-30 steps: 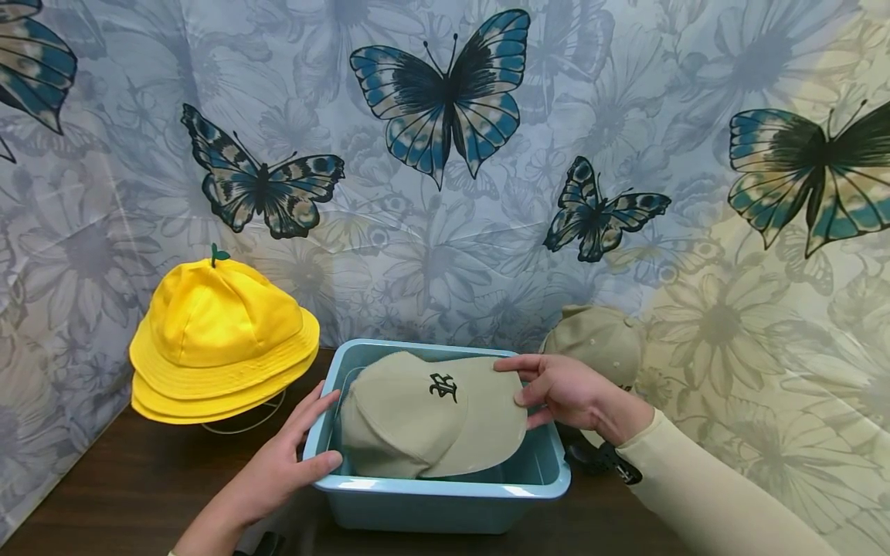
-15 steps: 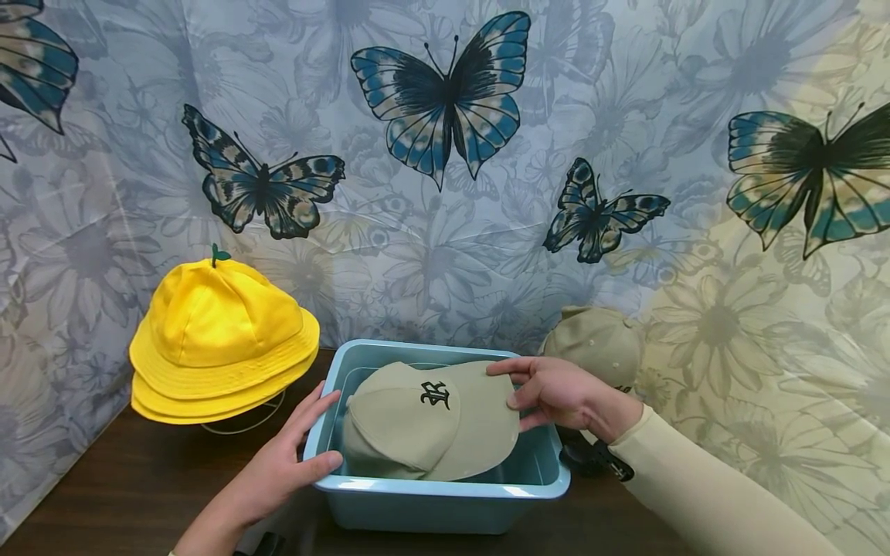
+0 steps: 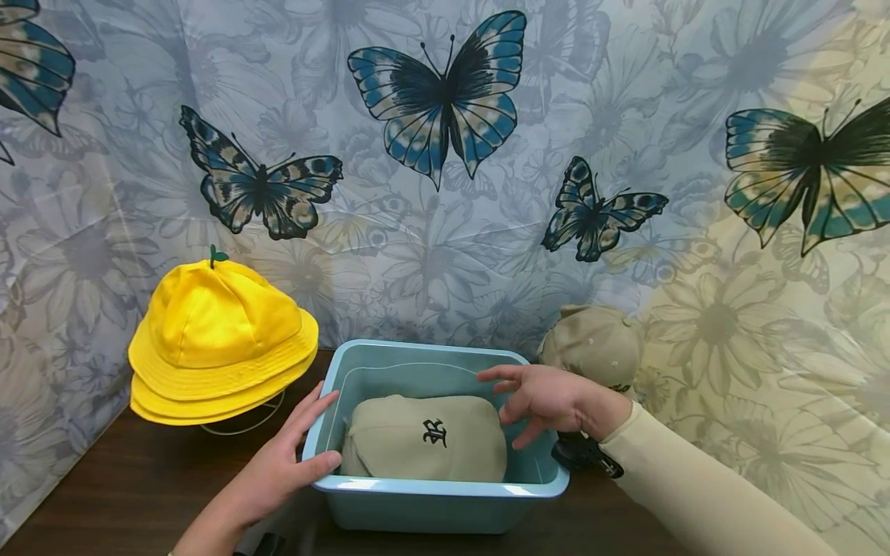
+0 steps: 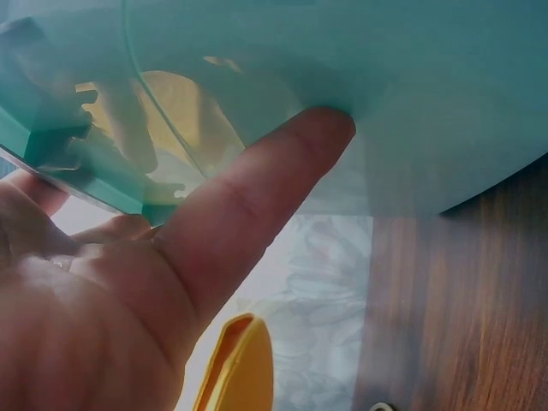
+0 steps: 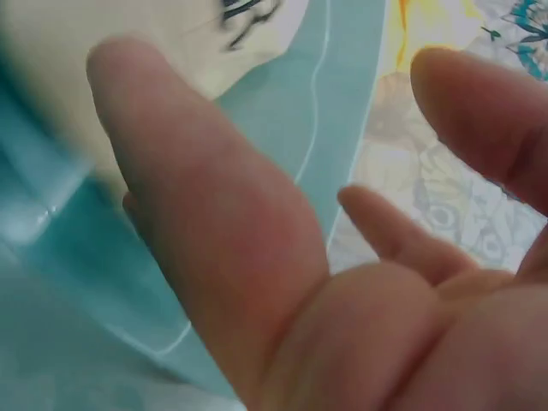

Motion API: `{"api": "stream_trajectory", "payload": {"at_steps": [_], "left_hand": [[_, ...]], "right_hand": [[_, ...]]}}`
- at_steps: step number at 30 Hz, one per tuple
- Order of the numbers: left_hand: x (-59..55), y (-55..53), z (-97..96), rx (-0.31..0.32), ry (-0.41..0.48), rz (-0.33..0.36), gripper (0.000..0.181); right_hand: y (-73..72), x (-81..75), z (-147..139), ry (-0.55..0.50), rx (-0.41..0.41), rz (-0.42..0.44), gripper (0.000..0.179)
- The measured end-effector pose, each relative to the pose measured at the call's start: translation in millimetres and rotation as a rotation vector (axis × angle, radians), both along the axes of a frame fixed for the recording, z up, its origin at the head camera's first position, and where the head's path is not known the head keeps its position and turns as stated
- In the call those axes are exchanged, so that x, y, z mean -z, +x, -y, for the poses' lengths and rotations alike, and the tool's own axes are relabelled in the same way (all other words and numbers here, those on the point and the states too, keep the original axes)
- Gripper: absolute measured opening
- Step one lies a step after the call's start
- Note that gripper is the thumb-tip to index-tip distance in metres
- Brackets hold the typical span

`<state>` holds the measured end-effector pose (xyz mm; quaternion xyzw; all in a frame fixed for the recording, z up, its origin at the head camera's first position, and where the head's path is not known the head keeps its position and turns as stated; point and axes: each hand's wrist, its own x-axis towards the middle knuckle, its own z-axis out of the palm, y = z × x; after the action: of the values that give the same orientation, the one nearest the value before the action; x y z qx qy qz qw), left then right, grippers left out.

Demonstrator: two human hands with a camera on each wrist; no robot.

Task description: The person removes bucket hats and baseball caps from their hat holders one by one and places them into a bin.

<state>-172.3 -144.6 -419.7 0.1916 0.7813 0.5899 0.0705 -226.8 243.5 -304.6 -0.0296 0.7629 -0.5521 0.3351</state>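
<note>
A beige baseball cap with a black embroidered letter lies inside a light-blue plastic tub. At the tub's left side, my left hand holds the wall, thumb and forefinger over the rim. The left wrist view shows a finger straight against the outer wall. Over the tub's right end hovers my right hand, fingers spread and apart from the cap. In the right wrist view, the cap shows beyond the thumb, with nothing between the fingers.
Stacked yellow bucket hats with a green sprout on top sit on a wire stand at left. Another beige cap stands behind my right hand. A butterfly-print cloth hangs behind the dark wooden table.
My right hand has let go of the cap's brim and its fingers have spread. The cap has dropped lower into the tub. My left hand stays put.
</note>
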Motion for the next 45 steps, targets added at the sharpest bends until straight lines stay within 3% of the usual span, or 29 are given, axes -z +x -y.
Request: {"api": "stream_trajectory", "payload": {"at_steps": [19, 26, 37, 45], "left_hand": [[0.1, 0.3, 0.5, -0.008, -0.02, -0.012, 0.069], [0.7, 0.0, -0.2, -0.005, -0.014, -0.01, 0.07], [-1.2, 1.1, -1.2, -0.022, -0.02, -0.023, 0.069], [-1.4, 1.6, -2.5, -0.026, -0.02, -0.006, 0.07]], "right_hand": [[5.9, -8.0, -23, -0.169, -0.022, -0.013, 0.079], [14.4, -9.9, -36, -0.29, -0.047, -0.045, 0.076], [44.2, -4.5, -71, -0.608, -0.041, -0.123, 0.062], [75.5, 18.6, -98, -0.909, -0.04, -0.179, 0.061]]}}
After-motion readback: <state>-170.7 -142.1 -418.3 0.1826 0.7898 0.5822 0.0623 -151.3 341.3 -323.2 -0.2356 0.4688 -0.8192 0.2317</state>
